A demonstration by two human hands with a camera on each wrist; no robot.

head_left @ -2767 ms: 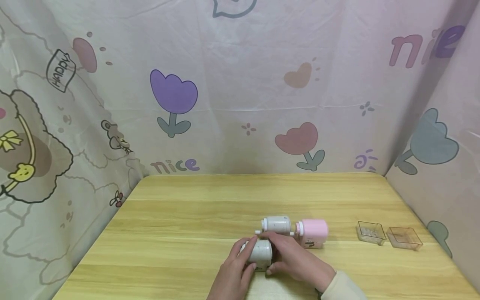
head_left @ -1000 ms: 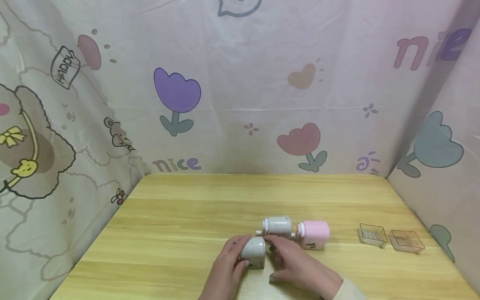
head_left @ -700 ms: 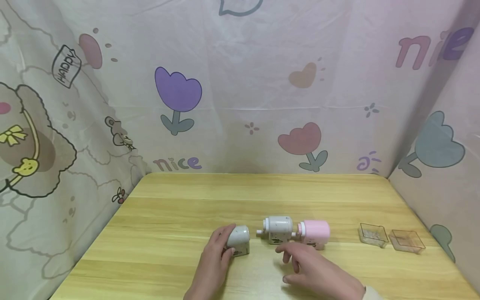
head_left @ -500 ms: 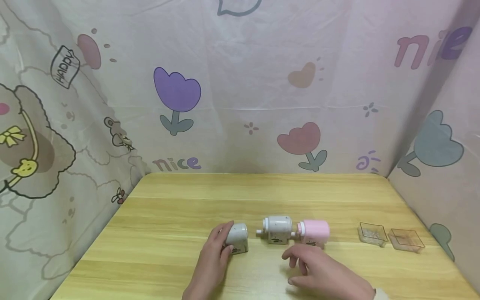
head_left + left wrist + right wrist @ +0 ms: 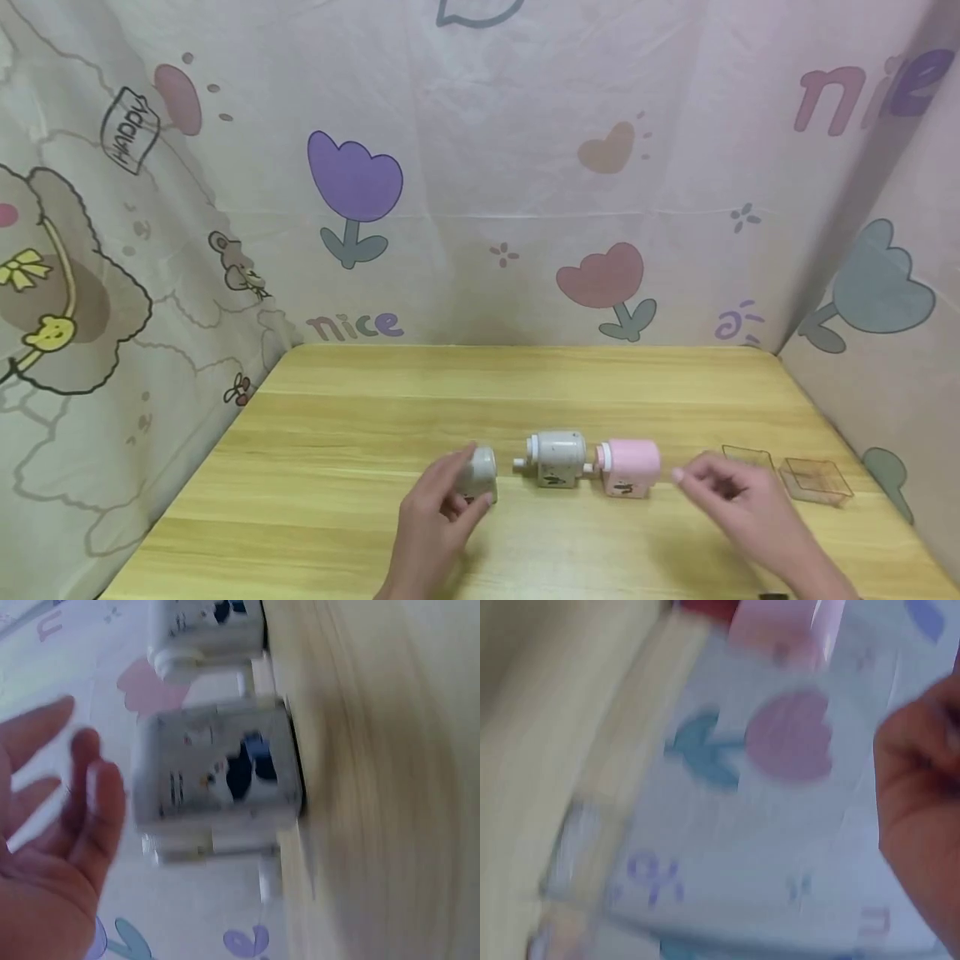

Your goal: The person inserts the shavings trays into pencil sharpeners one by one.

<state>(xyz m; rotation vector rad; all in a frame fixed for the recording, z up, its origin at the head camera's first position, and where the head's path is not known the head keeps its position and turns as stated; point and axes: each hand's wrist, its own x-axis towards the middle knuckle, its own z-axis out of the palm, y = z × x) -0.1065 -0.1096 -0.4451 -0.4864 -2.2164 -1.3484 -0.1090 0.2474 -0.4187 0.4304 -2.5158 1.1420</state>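
Three small crank pencil sharpeners stand in a row on the table. The leftmost is a grey pencil sharpener [image 5: 484,475] with a dark animal print on its face [image 5: 225,769]. My left hand [image 5: 435,512] is beside it, partly covering it in the head view. The left wrist view shows the fingers [image 5: 97,817] spread and apart from its body. Right of it are a second grey sharpener [image 5: 558,458] and a pink sharpener [image 5: 632,465]. My right hand [image 5: 750,504] hovers with loosely bent fingers between the pink sharpener and a clear tray [image 5: 750,455], part of which it hides.
An orange-tinted clear tray [image 5: 816,482] lies at the right, near the table's right edge. The wooden table [image 5: 390,400] meets a patterned cloth backdrop [image 5: 465,167] at the back and both sides.
My hands moved the left grey sharpener leftward, away from the other two. My left hand's grip on it has loosened. My right hand left it and swung right, over to the clear tray.
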